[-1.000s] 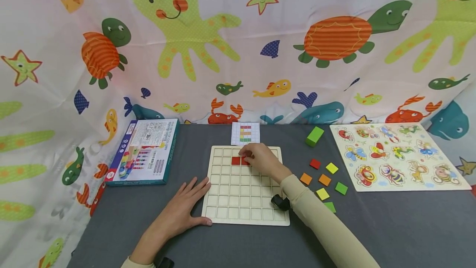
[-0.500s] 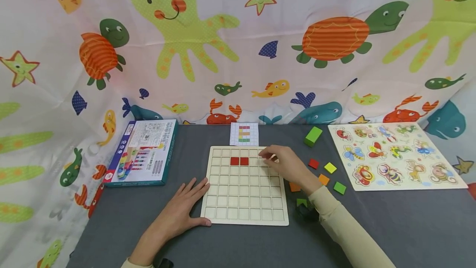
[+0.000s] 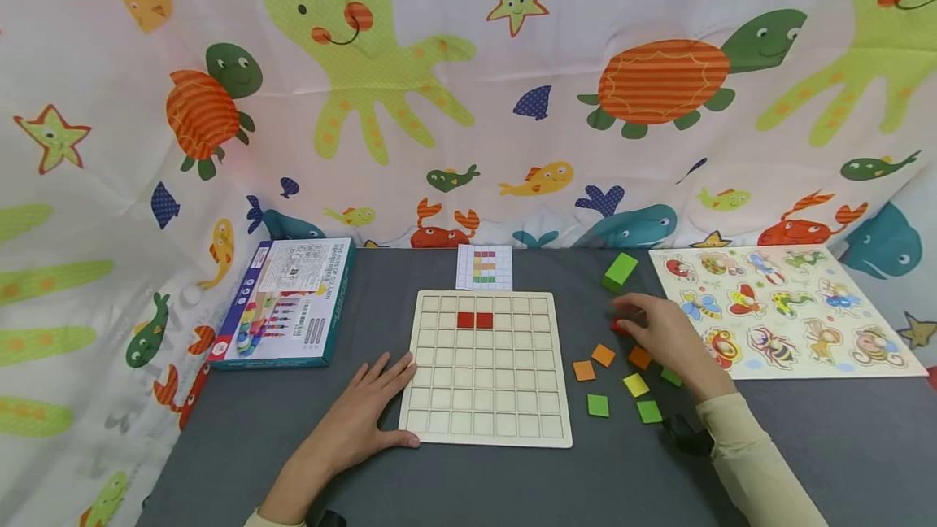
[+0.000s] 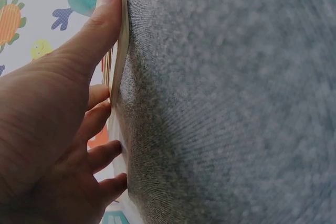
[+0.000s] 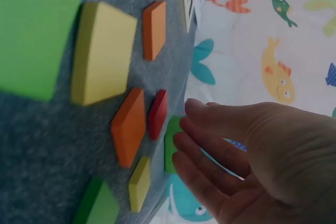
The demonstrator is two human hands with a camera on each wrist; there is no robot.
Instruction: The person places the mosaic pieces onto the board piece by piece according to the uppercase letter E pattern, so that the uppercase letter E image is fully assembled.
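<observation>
A wooden grid board (image 3: 485, 385) lies on the grey cloth. Two red square tiles (image 3: 475, 320) sit side by side in its second row. My left hand (image 3: 362, 407) rests with spread fingers and thumb along the board's left edge; the left wrist view has its thumb (image 4: 107, 17) against that edge. My right hand (image 3: 666, 336) is over the loose tiles at the right, nearest to a red tile (image 5: 158, 115). Its fingers are loosely bent, with a gap between thumb and red tile in the right wrist view. Near the red tile are orange tiles (image 3: 603, 355) and yellow tiles (image 3: 636, 385).
Green tiles (image 3: 598, 406) lie right of the board. A green block (image 3: 620, 271) stands behind them. A pattern card (image 3: 484, 267) touches the board's far edge. A boxed set (image 3: 285, 299) lies at left, an animal picture board (image 3: 798, 311) at right. A printed curtain (image 3: 439, 120) hangs behind.
My right hand has left the red tile on the board and moved right to the loose tiles. Both red tiles stay on the grid. The left hand has kept its place.
</observation>
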